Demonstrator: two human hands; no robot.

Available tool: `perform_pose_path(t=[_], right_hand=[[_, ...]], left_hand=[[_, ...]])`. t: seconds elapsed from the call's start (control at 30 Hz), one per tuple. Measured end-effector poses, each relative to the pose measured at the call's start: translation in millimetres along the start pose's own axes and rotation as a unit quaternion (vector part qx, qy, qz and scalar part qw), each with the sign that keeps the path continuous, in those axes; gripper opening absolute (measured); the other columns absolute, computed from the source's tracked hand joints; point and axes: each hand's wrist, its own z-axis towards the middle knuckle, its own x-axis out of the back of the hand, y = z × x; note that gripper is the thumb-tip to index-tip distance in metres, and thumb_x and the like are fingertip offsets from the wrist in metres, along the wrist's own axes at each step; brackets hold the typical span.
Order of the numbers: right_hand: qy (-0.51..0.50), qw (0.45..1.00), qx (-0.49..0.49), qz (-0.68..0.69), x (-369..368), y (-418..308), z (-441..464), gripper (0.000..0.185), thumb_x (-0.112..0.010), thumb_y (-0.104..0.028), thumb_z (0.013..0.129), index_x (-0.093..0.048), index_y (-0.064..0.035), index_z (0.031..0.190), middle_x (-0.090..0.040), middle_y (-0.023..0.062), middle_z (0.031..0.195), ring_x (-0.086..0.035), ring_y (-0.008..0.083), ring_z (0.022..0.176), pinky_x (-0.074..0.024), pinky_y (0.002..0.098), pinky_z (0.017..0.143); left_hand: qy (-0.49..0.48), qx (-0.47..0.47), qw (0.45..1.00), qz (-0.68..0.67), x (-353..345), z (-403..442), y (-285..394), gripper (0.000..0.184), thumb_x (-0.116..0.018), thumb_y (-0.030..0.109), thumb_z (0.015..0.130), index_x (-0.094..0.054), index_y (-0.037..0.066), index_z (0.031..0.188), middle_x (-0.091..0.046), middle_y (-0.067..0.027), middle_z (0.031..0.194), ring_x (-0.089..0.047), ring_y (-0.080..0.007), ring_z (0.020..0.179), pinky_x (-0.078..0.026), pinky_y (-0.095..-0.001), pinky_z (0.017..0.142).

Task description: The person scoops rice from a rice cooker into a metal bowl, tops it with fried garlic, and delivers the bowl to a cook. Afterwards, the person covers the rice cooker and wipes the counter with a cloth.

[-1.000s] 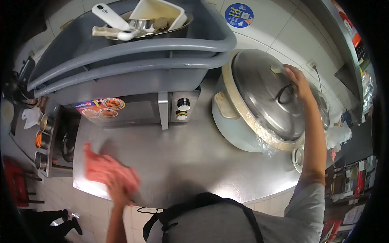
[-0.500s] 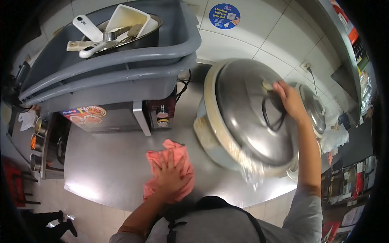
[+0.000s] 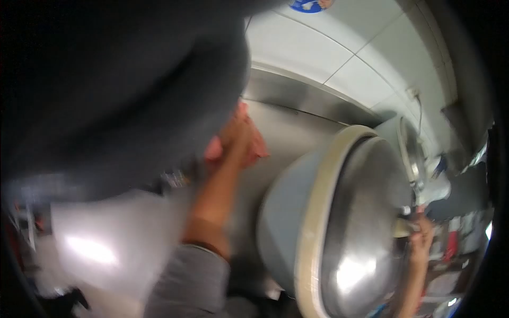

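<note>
My left hand [image 3: 236, 131] reaches far back on the steel table, bearing down on a crumpled pink cloth [image 3: 256, 146]; its fingers are partly hidden. The cloth lies between the dark grey bin and a large round cooker [image 3: 286, 217] with a pale blue-grey body and a cream rim. Over the cooker's top sits a domed metal lid [image 3: 355, 233]. On the lid's far right side, my right hand [image 3: 422, 236] is closed around the handle [image 3: 404, 228]. Motion blurs that hand, and the cooker appears tilted in view.
Very close on the left, a dark grey plastic bin [image 3: 132, 106] blocks much of the view. The steel table [image 3: 116, 233] meets a raised back edge below the white tiled wall [image 3: 302, 45]. Another lidded pot [image 3: 409, 148] stands behind the cooker, near a wall cord.
My left hand has pushed the cloth from the table's front to its back. My view has leaned in close to the bin. My right hand stays at the lid handle, with the cooker now appearing more tilted.
</note>
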Motion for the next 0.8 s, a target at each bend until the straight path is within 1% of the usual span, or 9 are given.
perform_pose_path(t=[0.07,0.13,0.23,0.37,0.47,0.57,0.6,0.7,0.8], right_hand=[[-0.014,1.000,-0.002,0.026,-5,11,0,0.069,-0.052,-0.072,0.080,-0.046,-0.0042,0.065,-0.044,0.0048,0.059,-0.044,0.0174,0.051,-0.0305,0.0306,0.049],[0.011,1.000,0.016,0.011,-7,19,5,0.070,-0.053,-0.072,0.079,-0.045,-0.0042,0.065,-0.044,0.0046,0.058,-0.043,0.0181,0.050,-0.0295,0.0317,0.049],[0.015,1.000,0.011,0.003,-7,16,9,0.070,-0.054,-0.072,0.078,-0.046,-0.0042,0.064,-0.041,0.0037,0.056,-0.040,0.0177,0.049,-0.0267,0.0318,0.047],[0.035,0.999,0.017,0.008,-7,10,9,0.068,-0.055,-0.071,0.078,-0.047,-0.0044,0.063,-0.040,0.0026,0.055,-0.038,0.0169,0.048,-0.0250,0.0313,0.047],[0.033,0.999,0.022,0.016,-8,7,9,0.068,-0.056,-0.070,0.078,-0.048,-0.0045,0.062,-0.041,0.0025,0.055,-0.038,0.0169,0.049,-0.0255,0.0313,0.047],[0.037,0.999,0.022,0.017,-10,4,9,0.067,-0.058,-0.069,0.077,-0.048,-0.0046,0.062,-0.042,0.0026,0.055,-0.039,0.0171,0.049,-0.0261,0.0314,0.047],[0.033,0.999,0.017,0.019,-10,3,9,0.067,-0.059,-0.069,0.077,-0.049,-0.0045,0.062,-0.043,0.0027,0.056,-0.039,0.0173,0.050,-0.0264,0.0314,0.048],[0.025,0.999,0.014,0.024,-7,5,9,0.066,-0.060,-0.068,0.076,-0.050,-0.0043,0.063,-0.045,0.0031,0.056,-0.041,0.0176,0.050,-0.0279,0.0317,0.048],[0.024,0.999,0.015,0.027,-8,3,9,0.067,-0.060,-0.069,0.076,-0.050,-0.0036,0.064,-0.045,0.0041,0.057,-0.042,0.0187,0.050,-0.0287,0.0316,0.048]], left_hand=[[0.021,0.015,0.998,0.060,-30,14,31,0.064,-0.044,0.038,0.092,-0.032,0.000,0.142,-0.030,-0.0268,0.146,-0.022,-0.0395,0.139,-0.010,-0.0530,0.114],[0.109,0.011,0.992,0.065,-54,20,68,0.065,-0.047,0.036,0.090,-0.034,-0.005,0.139,-0.033,-0.0333,0.141,-0.026,-0.0404,0.137,-0.009,-0.0521,0.115],[0.108,-0.014,0.994,0.031,-84,11,104,0.062,-0.047,0.032,0.090,-0.036,-0.005,0.137,-0.038,-0.0318,0.138,-0.028,-0.0396,0.137,-0.009,-0.0514,0.115],[0.142,0.009,0.973,-0.179,-77,16,97,0.046,-0.047,0.023,0.089,-0.048,0.005,0.131,-0.046,-0.0232,0.135,-0.036,-0.0376,0.131,-0.021,-0.0504,0.111],[0.169,-0.095,0.909,-0.369,-32,1,89,0.038,-0.046,0.021,0.090,-0.054,0.009,0.125,-0.049,-0.0184,0.133,-0.041,-0.0353,0.126,-0.026,-0.0499,0.107],[0.205,-0.310,0.902,-0.220,-40,12,107,0.033,-0.045,0.022,0.092,-0.056,0.012,0.122,-0.050,-0.0134,0.130,-0.044,-0.0319,0.122,-0.030,-0.0479,0.105],[0.193,-0.361,0.891,-0.194,-42,18,115,0.032,-0.047,0.024,0.091,-0.057,0.012,0.119,-0.051,-0.0097,0.130,-0.046,-0.0284,0.119,-0.032,-0.0462,0.103],[-0.077,-0.409,0.904,-0.094,-104,40,121,0.030,-0.050,0.025,0.089,-0.058,0.012,0.115,-0.057,-0.0071,0.119,-0.048,-0.0282,0.118,-0.033,-0.0435,0.103],[-0.063,-0.408,0.901,-0.133,-115,43,113,0.026,-0.049,0.027,0.091,-0.059,0.012,0.111,-0.060,-0.0074,0.112,-0.052,-0.0277,0.113,-0.034,-0.0421,0.103]])
